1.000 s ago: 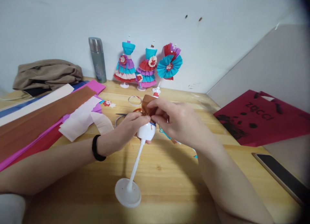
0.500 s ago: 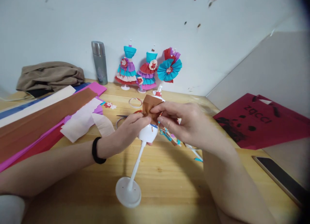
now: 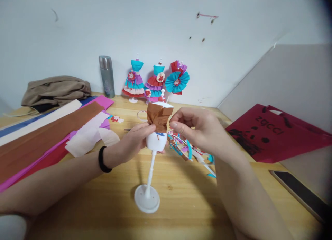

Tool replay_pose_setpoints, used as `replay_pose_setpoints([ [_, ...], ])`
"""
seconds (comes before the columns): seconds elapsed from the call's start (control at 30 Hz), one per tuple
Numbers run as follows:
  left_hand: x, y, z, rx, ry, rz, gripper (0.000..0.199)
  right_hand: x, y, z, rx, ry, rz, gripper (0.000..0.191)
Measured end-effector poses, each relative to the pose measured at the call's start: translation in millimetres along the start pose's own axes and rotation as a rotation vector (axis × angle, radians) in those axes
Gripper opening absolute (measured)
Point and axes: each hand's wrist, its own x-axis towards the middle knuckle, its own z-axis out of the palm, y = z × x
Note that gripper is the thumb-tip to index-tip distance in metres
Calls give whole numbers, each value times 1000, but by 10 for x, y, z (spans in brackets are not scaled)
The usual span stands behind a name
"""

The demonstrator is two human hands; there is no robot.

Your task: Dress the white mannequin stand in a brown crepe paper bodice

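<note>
A small white mannequin (image 3: 157, 142) stands on a thin stem with a round base (image 3: 147, 198), its base low over or on the table. Brown crepe paper (image 3: 160, 117) wraps its upper body, gathered at the waist, its top edge standing out from the chest. My left hand (image 3: 136, 136) is closed around the waist from the left, thumb pressed on the gathered paper. Some of its fingers are hidden behind the mannequin. My right hand (image 3: 194, 125) is just right of the paper, thumb and fingers curled together. Whether anything is between its fingertips is hidden.
Crepe paper sheets (image 3: 52, 132) lie left, below a folded brown cloth (image 3: 55, 91). A flask (image 3: 106, 77) and three paper-dressed mannequins (image 3: 136, 79) stand by the wall. Paper scraps (image 3: 185, 148) lie behind my right hand. A red bag (image 3: 275, 132) and phone (image 3: 298, 191) are at right.
My right hand has drawn back from the front of the brown paper to its right side. The mannequin is more upright, its base shifted right. My left hand keeps its hold.
</note>
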Motion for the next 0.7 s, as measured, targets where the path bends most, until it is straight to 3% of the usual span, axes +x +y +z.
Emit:
replay_pose_setpoints([
  [0.1, -15, 43, 36, 53, 53, 7, 33, 15, 43, 74, 45, -12, 70, 27],
  [0.2, -43, 74, 57, 102, 107, -2, 29, 21, 59, 155, 70, 55, 80, 26],
  [0.7, -75, 85, 20, 82, 57, -14, 32, 31, 24, 141, -26, 77, -116, 25],
])
